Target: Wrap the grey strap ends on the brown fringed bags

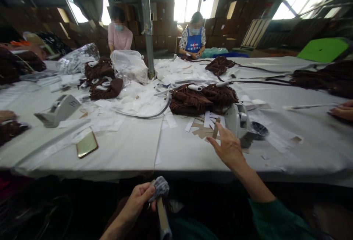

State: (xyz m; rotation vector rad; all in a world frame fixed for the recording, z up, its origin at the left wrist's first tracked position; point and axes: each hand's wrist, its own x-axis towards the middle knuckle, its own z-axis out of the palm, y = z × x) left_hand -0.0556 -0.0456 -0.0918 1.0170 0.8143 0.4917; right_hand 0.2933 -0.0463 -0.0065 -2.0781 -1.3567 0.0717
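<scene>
My left hand [138, 197] is closed at the table's near edge, pinching crinkled translucent wrapping [160, 186]. From the same bundle a tan strip with a pale, plastic-like edge [163, 214] hangs down; what lies inside the wrapping is hidden. Above the table, the thumb and forefinger of my right hand [230, 146] close on a narrow brown paper strip [216, 129]. Just right of that hand stands a grey tape dispenser [234, 120]. Loose white and brown paper strips [202, 131] lie beneath the fingers. Behind them rests a dark brown fringed bag [190, 102] with wrapped straps.
Left on the white-covered table [132, 155] are a phone [87, 143] and a second tape dispenser [59, 109]. Farther back are brown bags [103, 81], clear plastic [129, 65] and a metal post [147, 26]. Two people work opposite; other hands [343, 110] show at both sides.
</scene>
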